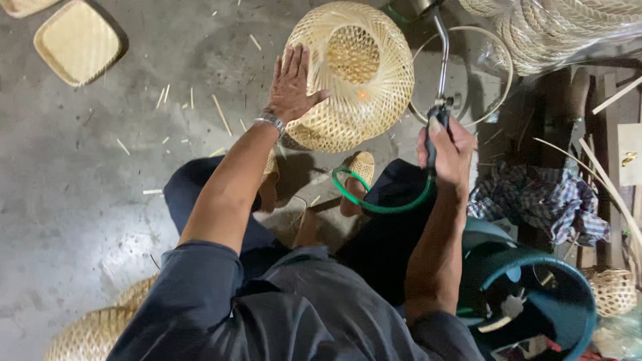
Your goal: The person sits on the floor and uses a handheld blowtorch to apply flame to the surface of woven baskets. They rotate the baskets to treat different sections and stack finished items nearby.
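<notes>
Left hand (pixel 292 83) on woven basket (pixel 351 73), torch (pixel 438 100) right of it, tray (pixel 77 41) far left

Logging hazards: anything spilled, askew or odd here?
Bamboo splinters lie scattered on the floor left of the basket. The basket lies tipped on its side under the left hand. The right hand grips a torch, its green hose looping across the lap.

Item count: one round woven bamboo basket (pixel 351 73) under the hands; two flat square woven trays (pixel 77 41) at the floor's top-left corner; one green hose (pixel 381 200); one teal gas cylinder (pixel 535 294); one checked cloth (pixel 542 200)
</notes>
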